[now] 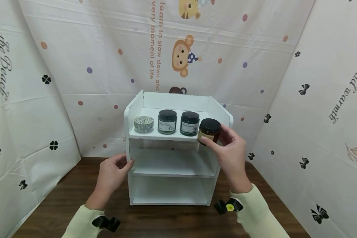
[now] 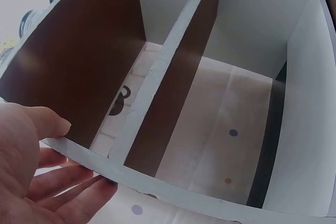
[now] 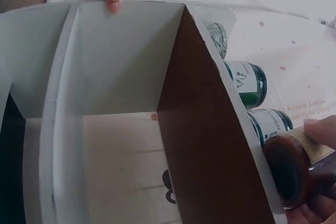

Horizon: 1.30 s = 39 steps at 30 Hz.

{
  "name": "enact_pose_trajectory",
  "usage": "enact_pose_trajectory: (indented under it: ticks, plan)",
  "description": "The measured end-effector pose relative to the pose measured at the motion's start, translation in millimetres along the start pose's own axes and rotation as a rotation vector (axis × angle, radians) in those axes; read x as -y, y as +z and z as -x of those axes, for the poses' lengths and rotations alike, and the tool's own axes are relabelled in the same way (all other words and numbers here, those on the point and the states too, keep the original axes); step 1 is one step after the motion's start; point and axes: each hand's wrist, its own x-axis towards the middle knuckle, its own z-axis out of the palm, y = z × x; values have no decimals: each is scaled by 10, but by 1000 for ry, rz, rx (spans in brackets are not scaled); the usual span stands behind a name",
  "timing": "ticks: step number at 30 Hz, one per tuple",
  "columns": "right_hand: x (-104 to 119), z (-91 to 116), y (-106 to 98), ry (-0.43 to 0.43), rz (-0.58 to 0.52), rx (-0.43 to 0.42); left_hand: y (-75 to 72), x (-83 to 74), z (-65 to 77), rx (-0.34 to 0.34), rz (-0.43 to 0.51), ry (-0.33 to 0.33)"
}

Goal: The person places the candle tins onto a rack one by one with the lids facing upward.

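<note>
My right hand (image 1: 230,150) grips an amber candle jar (image 1: 209,131) with a black lid and tan label, thumb in front, fingers behind. The jar is at the right front edge of the white shelf's top tier; in the right wrist view its base (image 3: 286,171) overlaps that edge. My left hand (image 1: 112,173) pinches the left side panel of the white shelf (image 1: 174,175), thumb inside and fingers outside. Along the top tier stand a round patterned tin (image 1: 143,124) and two dark green candle jars, one in the middle (image 1: 167,122) and one to its right (image 1: 189,124).
The shelf has two lower tiers, the middle board (image 1: 172,162) and the bottom board (image 1: 169,195), with an open back. It stands on a dark wooden table (image 1: 166,221). Printed white cloth (image 1: 101,39) hangs behind and at both sides.
</note>
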Motion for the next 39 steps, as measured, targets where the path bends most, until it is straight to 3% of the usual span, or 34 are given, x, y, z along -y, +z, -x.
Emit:
enact_pose_trajectory:
  ticks: [8, 22, 27, 33, 39]
  plan:
    - [75, -94, -51, 33, 143, 57, 8, 11, 6, 9, 1, -4]
    - [138, -186, -76, 3, 294, 169, 13, 15, -12, 13, -9, -11]
    - [128, -153, -26, -41, 321, 110, 7, 25, -15, 6, -11, -5]
    - [101, -116, 84, -156, 361, -2, 12, 30, -14, 11, -13, -3]
    - [88, -128, 129, -166, 401, -12, 18, 25, -21, 11, -14, -4]
